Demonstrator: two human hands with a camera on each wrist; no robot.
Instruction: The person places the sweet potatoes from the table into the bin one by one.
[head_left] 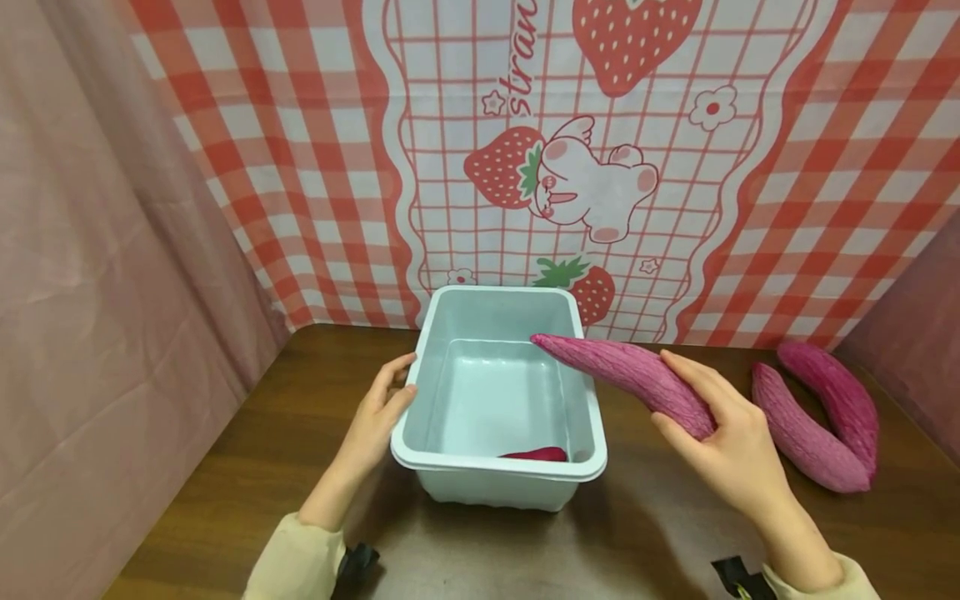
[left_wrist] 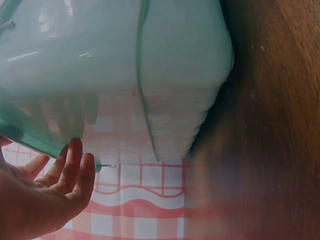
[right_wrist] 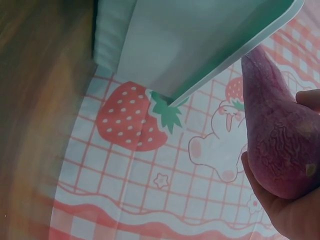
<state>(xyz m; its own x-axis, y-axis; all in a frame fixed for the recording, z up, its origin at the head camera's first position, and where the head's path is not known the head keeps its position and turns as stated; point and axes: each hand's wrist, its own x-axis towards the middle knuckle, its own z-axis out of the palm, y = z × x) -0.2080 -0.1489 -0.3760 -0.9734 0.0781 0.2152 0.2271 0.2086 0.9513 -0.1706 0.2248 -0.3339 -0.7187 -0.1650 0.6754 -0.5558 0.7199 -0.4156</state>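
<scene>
My right hand (head_left: 738, 450) grips a long, wrinkled pink-purple vegetable (head_left: 626, 367) round its thick end, with the thumb along one side and fingers on the other. Its tapered tip points left and overlaps the right rim of a pale blue plastic bin (head_left: 498, 467). At the bin's left rim is my left hand (head_left: 375, 412), its relaxed fingertips against the outside; the left wrist view shows the fingers (left_wrist: 75, 167) close to the outer wall. Inside the bin, a dark red piece (head_left: 543, 454) lies by the near right corner, partly hidden behind the front rim.
Two more pink-purple vegetables, a paler one (head_left: 806, 433) and a darker curved one (head_left: 836, 392), lie together on the brown wooden table (head_left: 247, 467) at the right. A red checked cloth (head_left: 315, 167) with strawberries hangs behind. Pink curtain (head_left: 112, 292) stands left.
</scene>
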